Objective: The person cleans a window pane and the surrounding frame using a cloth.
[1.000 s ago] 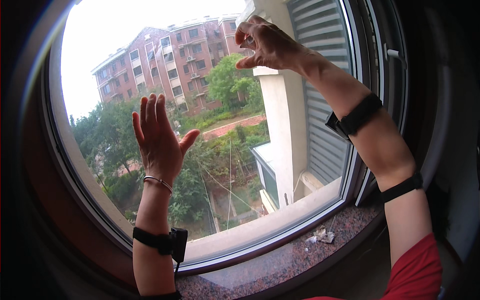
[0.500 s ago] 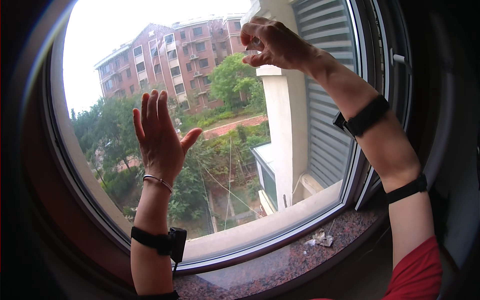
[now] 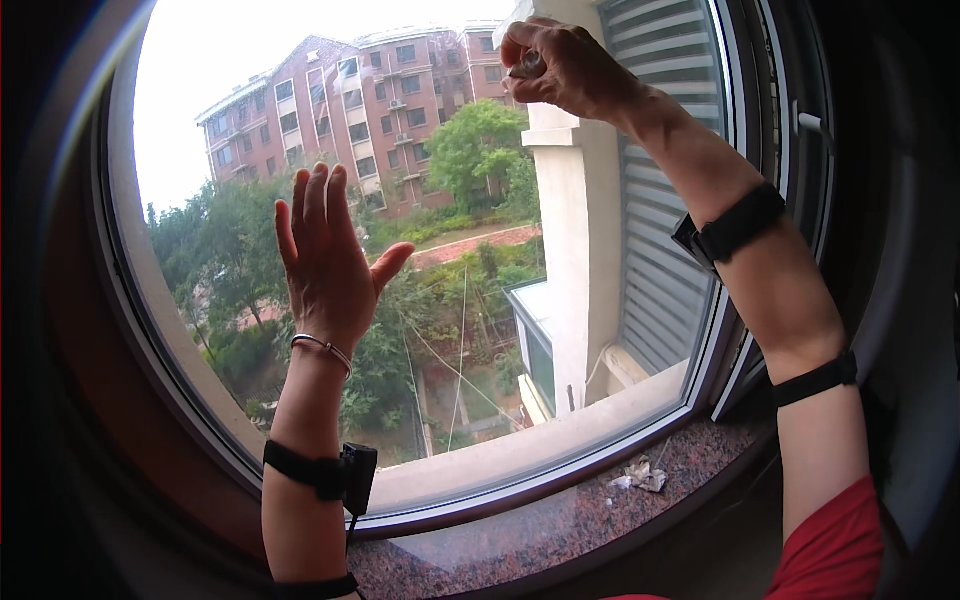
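Note:
Raised before the window pane, my left hand is open, its palm toward the glass and thumb spread. Whether it touches the glass I cannot tell. A thin bangle circles that wrist. My right hand is higher, close to the pane's upper right, with fingers curled and closed. Within them shows a bit of a small greyish, shiny thing, mostly hidden, too small to name. Black straps with small boxes are on both forearms.
Along the bottom runs a speckled stone sill, bearing a crumpled whitish scrap. A window sash with a white handle stands at the right. Outside, beyond the glass, are a pale pillar, trees and a brick building.
My right hand's fingers have drawn together from a looser curl, and the hand sits slightly higher and farther right. My left hand appears a little higher, still spread.

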`<state>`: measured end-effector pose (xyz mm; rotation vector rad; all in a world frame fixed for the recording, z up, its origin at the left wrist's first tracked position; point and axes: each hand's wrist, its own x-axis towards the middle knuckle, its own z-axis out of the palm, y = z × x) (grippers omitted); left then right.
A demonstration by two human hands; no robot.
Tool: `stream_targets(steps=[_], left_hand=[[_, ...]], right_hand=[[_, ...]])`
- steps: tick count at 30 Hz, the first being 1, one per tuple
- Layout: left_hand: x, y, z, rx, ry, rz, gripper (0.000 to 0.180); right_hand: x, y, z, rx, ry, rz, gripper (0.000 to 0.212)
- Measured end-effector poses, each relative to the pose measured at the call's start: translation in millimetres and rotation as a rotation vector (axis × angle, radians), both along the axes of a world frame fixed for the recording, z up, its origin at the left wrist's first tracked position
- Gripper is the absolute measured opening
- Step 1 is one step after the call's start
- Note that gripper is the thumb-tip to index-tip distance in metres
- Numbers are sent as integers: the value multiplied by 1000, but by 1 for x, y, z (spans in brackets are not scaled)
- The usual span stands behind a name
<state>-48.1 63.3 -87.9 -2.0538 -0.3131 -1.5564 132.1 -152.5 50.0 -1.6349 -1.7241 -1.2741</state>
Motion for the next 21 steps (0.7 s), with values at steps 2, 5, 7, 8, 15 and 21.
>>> stream_targets(steps=[2, 5, 7, 8, 15, 21], left_hand=[[0, 0, 0, 5, -3, -13, 94], [-2, 0, -1, -36, 21, 15, 94], [-7, 0, -1, -28, 12, 16, 93], [-6, 0, -2, -27, 9, 5, 93], [1, 2, 1, 18, -3, -30, 94], [-1, 6, -2, 34, -22, -4, 92]], right_hand=[[0, 1, -2, 13, -18, -9, 28], [0, 2, -8, 13, -64, 1, 28], [-2, 2, -7, 2, -95, 22, 28], [-2, 1, -5, 6, -111, -8, 28], [4, -4, 3, 82, 239, 77, 26], [24, -55, -13, 136, 326, 41, 24]])
